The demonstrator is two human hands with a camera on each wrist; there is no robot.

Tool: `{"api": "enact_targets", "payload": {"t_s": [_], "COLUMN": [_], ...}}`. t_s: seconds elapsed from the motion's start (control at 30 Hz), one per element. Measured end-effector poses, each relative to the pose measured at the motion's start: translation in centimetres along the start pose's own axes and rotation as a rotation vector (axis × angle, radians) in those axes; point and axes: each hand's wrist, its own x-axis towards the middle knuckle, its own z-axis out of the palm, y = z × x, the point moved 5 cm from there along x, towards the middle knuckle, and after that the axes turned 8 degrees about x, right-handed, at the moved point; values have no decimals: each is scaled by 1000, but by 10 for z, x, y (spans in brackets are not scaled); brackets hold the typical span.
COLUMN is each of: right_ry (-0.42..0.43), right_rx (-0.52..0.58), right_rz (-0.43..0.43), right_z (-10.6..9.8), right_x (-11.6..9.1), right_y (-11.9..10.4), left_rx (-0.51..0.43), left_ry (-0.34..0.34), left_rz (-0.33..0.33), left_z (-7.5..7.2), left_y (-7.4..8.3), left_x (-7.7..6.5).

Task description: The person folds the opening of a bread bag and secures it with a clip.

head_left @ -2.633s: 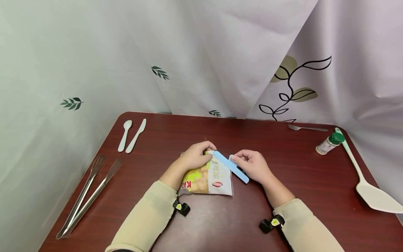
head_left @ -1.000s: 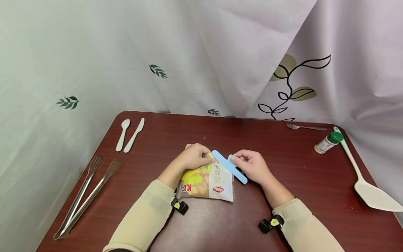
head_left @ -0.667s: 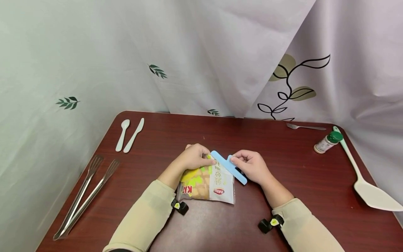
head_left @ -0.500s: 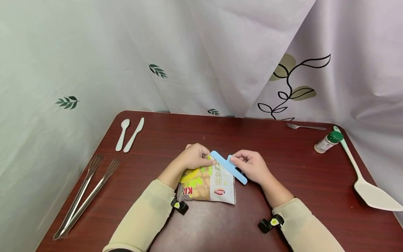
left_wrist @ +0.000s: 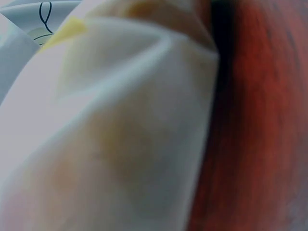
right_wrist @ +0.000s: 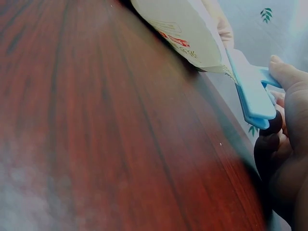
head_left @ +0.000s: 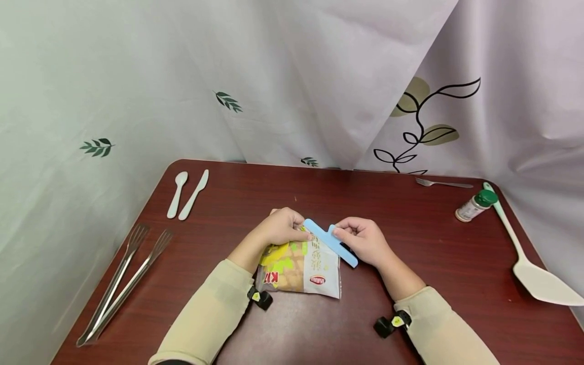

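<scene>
A snack bag (head_left: 292, 268), clear and yellow-green with a white end panel, is held at its upper edge by my left hand (head_left: 284, 227), thumb on the front. Along the bag's upper right edge lies a long blue bag clip (head_left: 332, 244), slanting down to the right. My right hand (head_left: 365, 241) pinches the clip's handle between thumb and fingers. In the right wrist view the bag's corner (right_wrist: 192, 43) meets the clip (right_wrist: 255, 91), whose two bars stand slightly apart at the near end. The bag (left_wrist: 120, 144) fills much of the left wrist view, blurred.
On the left of the brown table (head_left: 292, 187) lie a white spoon (head_left: 177, 195), a white knife (head_left: 194, 195) and metal tongs (head_left: 120, 284). At the right are a fork (head_left: 444, 183), a green-capped shaker bottle (head_left: 475, 206) and a large white spatula (head_left: 538, 279). A curtain hangs behind.
Compared with 2.6 s ago, the bag's lower edge has come toward me and its front shows more. My left hand shifted slightly left. The clip and right hand have barely moved.
</scene>
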Motion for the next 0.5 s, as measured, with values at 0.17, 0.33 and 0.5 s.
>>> {"api": "enact_targets", "payload": {"t_s": [0.17,0.33,0.5], "right_ry": [4,4,7], "right_rx": [-8,6,12], "right_rz": [-9,13,16], "right_z": [0,0,0], "right_x": [0,0,0], "right_y": [0,1,2], "left_rx": [9,-2,-6], "left_ry": [0,-1,2], "left_rz": [6,-2,-8], "left_z": [0,1,2], "left_y": [1,0,1], "left_x": [1,1,1]}}
